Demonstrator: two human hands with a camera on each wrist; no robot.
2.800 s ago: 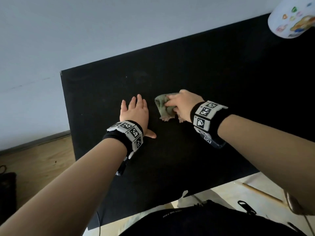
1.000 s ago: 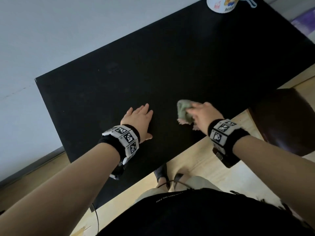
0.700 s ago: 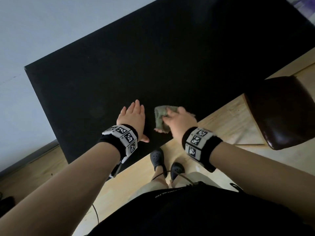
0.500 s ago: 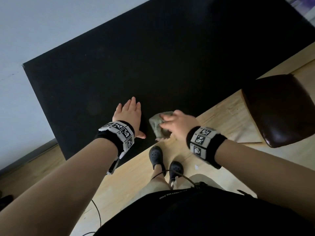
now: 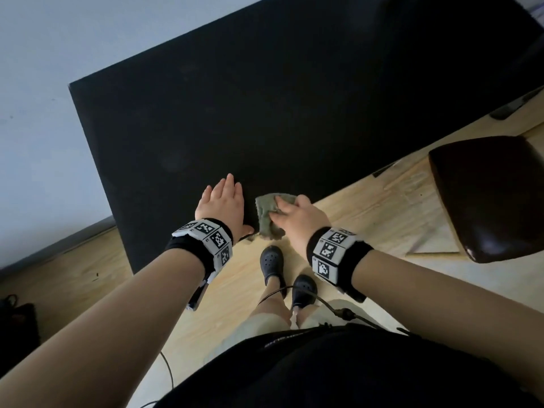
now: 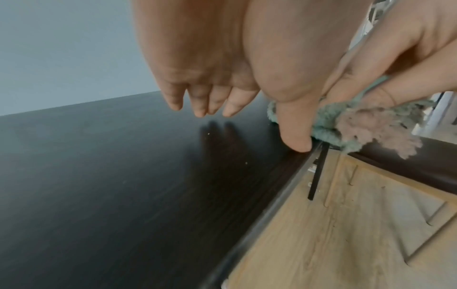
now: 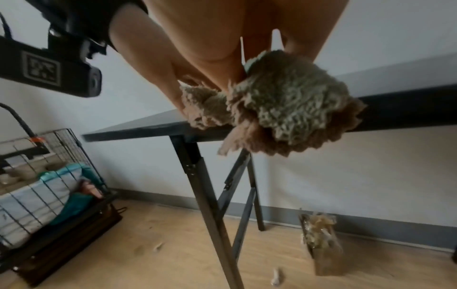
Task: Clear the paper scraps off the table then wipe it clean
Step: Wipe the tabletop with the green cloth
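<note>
Head view: our left hand (image 5: 221, 205) lies flat, fingers straight, on the black table (image 5: 265, 107) near its front edge. Just beside it, our right hand (image 5: 297, 220) grips the green cloth (image 5: 266, 214) at that edge.

Left wrist view: the fingers (image 6: 201, 101) hang straight just above the tabletop; the thumb tip meets the edge, touching the cloth.

Right wrist view: the bunched cloth overhangs the table edge. Paper scraps (image 7: 275, 275) lie on the wooden floor (image 7: 173, 244) below.
</note>
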